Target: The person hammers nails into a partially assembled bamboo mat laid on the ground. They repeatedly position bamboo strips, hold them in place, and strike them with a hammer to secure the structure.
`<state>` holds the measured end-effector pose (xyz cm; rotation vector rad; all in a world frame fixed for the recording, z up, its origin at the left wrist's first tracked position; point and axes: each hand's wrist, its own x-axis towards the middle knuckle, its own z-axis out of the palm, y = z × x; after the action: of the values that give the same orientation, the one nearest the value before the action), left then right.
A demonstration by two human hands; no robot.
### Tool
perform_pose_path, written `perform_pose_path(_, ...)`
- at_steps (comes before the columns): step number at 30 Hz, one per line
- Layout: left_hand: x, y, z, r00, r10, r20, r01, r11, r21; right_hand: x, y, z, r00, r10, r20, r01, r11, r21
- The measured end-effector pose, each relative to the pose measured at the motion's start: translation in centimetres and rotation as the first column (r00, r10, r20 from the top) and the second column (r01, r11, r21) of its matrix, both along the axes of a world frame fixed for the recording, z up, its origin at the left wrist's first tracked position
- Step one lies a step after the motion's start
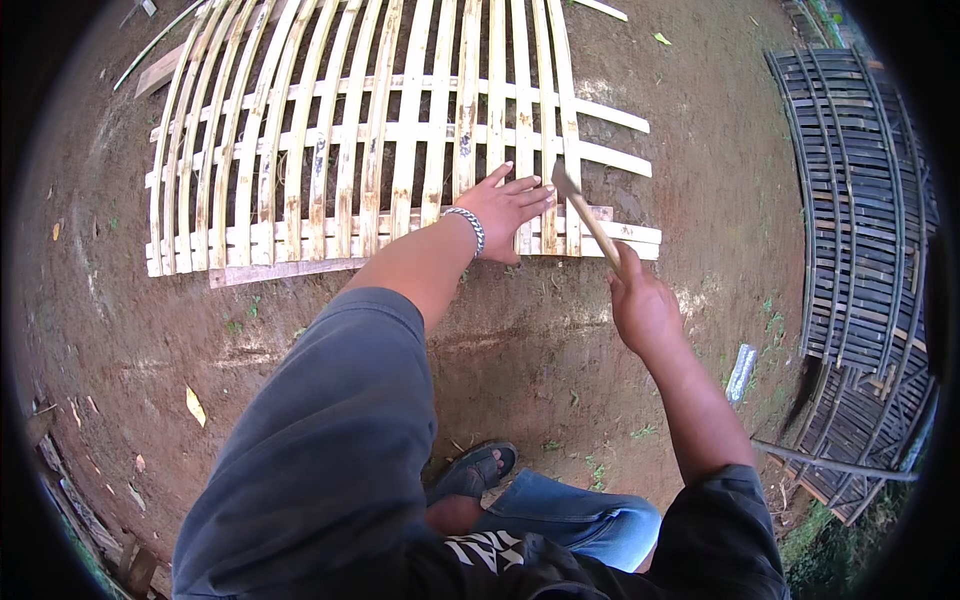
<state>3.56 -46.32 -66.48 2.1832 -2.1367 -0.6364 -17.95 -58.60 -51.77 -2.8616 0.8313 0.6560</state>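
Observation:
A lattice panel of pale bamboo slats (pixel 403 180) lies on the ground, its long strips laid over several crosspieces. Across the slats near its close right corner rests my left hand (pixel 500 212), palm down with fingers spread; a chain bracelet circles the wrist. My right hand (pixel 643 300) grips the wooden handle of a hammer (pixel 594 226). The hammer's dark metal head is just right of my left fingertips, over the last slats; whether it touches them I cannot tell. Under the panel's near edge shows a flat board (pixel 285 272).
Brown bare soil (pixel 540 350) surrounds the panel. Dark slatted panels (pixel 850 210) lie along the right side, with a thin pole (pixel 835 462) across the lower one. A shiny silvery strip (pixel 741 373) is on the ground to the right. My sandalled foot (pixel 475 470) stands below the panel.

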Motion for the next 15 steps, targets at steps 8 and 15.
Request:
perform_pose_path(8,0.5,-0.4,0.2,0.999,-0.025,0.029,0.025,1.0,-0.011,-0.1,-1.3,-1.1,0.917,-0.142,-0.373,0.139,0.99,-0.035)
perform_pose_path(15,-0.4,0.2,-0.1,1.0,-0.008,-0.019,0.008,0.999,-0.046,-1.5,1.7,-0.1,0.993,-0.11,0.032,0.108,0.992,0.066)
